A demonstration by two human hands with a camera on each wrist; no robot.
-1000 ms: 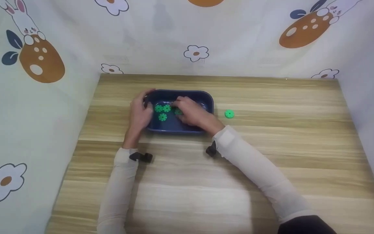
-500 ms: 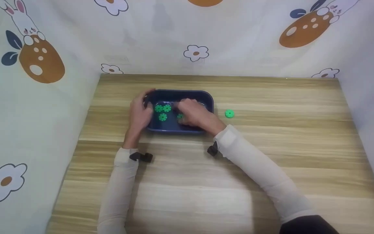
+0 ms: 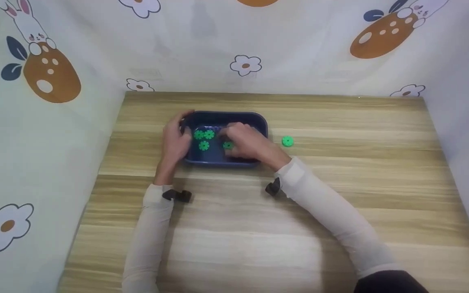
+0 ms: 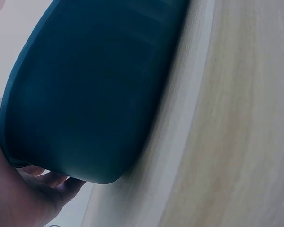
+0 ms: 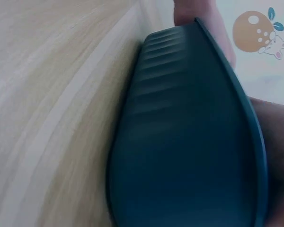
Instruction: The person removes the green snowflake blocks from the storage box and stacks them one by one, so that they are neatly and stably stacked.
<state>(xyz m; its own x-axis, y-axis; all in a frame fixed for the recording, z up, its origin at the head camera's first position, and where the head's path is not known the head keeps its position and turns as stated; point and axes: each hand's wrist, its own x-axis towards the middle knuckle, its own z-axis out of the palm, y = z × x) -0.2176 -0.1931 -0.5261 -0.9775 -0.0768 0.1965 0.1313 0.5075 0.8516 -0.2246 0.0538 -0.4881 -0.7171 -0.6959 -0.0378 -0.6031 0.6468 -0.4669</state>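
A dark blue plastic tray (image 3: 222,164) with raised sides stands on the table. My left hand (image 3: 175,140) grips its left end, thumb inside the rim and fingers outside. In the left wrist view, bent fingers (image 4: 52,184) show behind the tray's end. Three green notched discs (image 3: 204,145) lie inside at the left. My right hand (image 3: 246,142) reaches in over the right half, fingers bent around another green notched disc (image 3: 228,145). That disc is partly covered, and whether the fingertips pinch it cannot be seen. The tray wall hides them in the right wrist view.
Another green disc (image 3: 287,141), rather thick, lies on the wooden table (image 3: 360,162) right of the tray. Patterned cloth walls (image 3: 299,49) rise at the back and both sides. A black wrist camera (image 3: 273,187) sits near the tray's front right.
My right hand has shifted slightly right and toward me inside the tray. The disc by its fingers sits a little nearer and shows more. My left hand keeps its place on the tray.
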